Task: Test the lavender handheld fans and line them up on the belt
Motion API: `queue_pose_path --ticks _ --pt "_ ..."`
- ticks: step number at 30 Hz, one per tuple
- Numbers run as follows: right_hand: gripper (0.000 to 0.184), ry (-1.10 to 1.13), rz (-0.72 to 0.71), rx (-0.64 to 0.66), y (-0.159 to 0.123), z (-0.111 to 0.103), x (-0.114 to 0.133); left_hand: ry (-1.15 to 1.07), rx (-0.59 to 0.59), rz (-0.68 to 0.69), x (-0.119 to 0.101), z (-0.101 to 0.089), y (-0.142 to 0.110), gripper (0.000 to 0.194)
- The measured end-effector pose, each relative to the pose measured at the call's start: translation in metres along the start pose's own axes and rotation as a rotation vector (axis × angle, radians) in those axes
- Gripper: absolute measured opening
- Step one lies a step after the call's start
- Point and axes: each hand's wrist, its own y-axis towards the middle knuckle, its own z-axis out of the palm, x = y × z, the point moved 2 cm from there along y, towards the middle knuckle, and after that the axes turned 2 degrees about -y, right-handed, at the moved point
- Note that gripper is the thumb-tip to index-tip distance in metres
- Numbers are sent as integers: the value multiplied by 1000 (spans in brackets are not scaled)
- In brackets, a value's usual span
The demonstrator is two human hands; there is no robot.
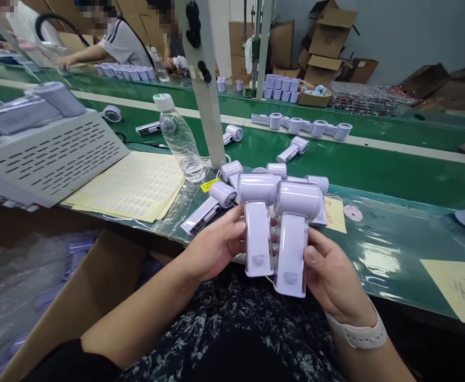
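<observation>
Over near edge of tabletop (392, 233), we see left hand (218, 245) holding one lilac fan (258, 236), right hand (332, 273) holding second fan (291, 252); each grip closed, heads uppermost. Both look assembled, we judge; loose fans (222, 193) behind, on tabletop, lie unheld, finish unclear.

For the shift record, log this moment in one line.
left hand: holds one lilac device; right hand: holds another lilac device; devices: side by side; on bench: water bottle, label sheets
</observation>
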Motion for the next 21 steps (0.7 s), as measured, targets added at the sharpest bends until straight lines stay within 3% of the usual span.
queue_pose_path --ticks 7,12,17,21 --pt "34 -45 -4 21 -13 -3 10 24 99 -20 -10 13 -16 51" --pt "17 112 8 -9 -6 5 8 -46 93 8 -6 16 -11 54" --pt "34 236 96 -11 2 13 0 -135 19 -5 0 12 -2 37" --pt "34 247 37 -49 3 11 -1 -189 -17 -1 -1 5 2 26"
